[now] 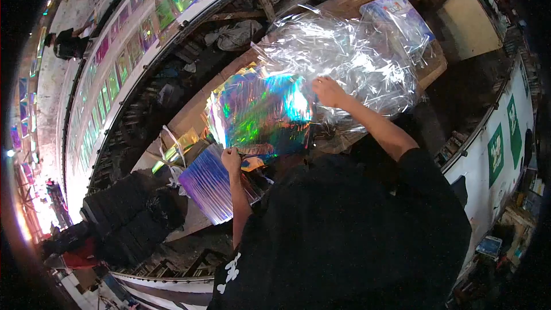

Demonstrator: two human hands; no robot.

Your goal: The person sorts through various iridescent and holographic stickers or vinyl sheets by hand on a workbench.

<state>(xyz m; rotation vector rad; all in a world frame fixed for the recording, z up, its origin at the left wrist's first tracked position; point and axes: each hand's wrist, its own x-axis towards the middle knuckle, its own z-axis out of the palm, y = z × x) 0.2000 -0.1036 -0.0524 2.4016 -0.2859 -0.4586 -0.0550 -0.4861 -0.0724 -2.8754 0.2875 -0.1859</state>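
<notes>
A stack of shiny iridescent film sheets [261, 112] lies in front of me, cut by fine parallel lines. My left hand [231, 159] is closed at its near left corner, fingers pinching the edge. At the sheets' right side my right hand [328, 92] is closed, fingers curled together; what they hold is too small to make out. A big loose heap of clear plastic strips [344, 51] spreads behind and to the right of that hand. Below my left hand lies a second, purple-blue lined sheet stack [208, 183].
Cardboard [192, 117] lies under the sheets. A printed purple box [396, 14] stands at the far right of the heap. Black stacked material [129, 212] sits at left. A long curved white table [123, 40] carries rows of coloured film pieces; another person [70, 45] stands beyond it.
</notes>
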